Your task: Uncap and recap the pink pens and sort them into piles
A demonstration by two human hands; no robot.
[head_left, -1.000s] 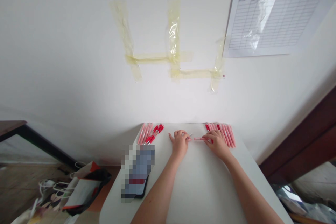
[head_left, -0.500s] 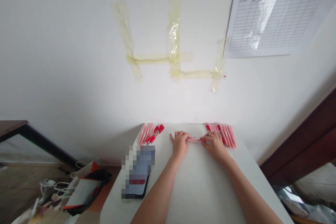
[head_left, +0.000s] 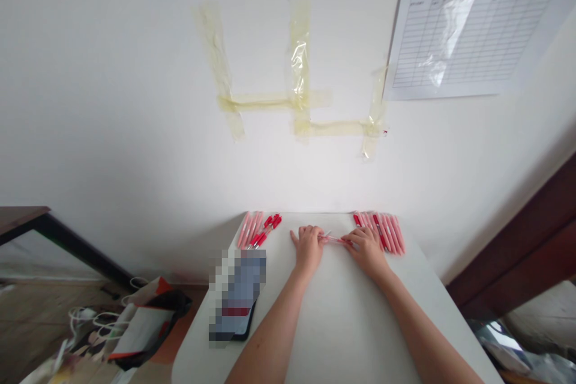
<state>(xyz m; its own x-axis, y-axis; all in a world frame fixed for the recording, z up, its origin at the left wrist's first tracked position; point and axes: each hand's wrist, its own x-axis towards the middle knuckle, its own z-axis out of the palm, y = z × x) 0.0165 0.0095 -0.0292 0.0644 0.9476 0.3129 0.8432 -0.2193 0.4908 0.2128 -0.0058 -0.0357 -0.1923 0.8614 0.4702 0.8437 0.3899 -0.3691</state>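
Observation:
Both my hands rest at the far middle of a white table (head_left: 342, 324), fingers curled. My left hand (head_left: 308, 248) and my right hand (head_left: 368, 249) pinch the two ends of one pink pen (head_left: 335, 239) that lies across between them, a thin clear tip poking up near the left fingers. A row of pink and red pens (head_left: 385, 230) lies just right of my right hand. Another group of pink pens and red-capped pens (head_left: 258, 230) lies at the table's far left.
A dark phone (head_left: 237, 300) lies at the table's left edge. The white wall behind carries strips of yellowed tape (head_left: 299, 96) and a printed chart sheet (head_left: 468, 30). Bags and cables (head_left: 130, 327) sit on the floor to the left; a dark wooden frame (head_left: 526, 246) stands right.
My right hand has slid left toward my left hand, and the gap between them has closed with the pink pen held across it.

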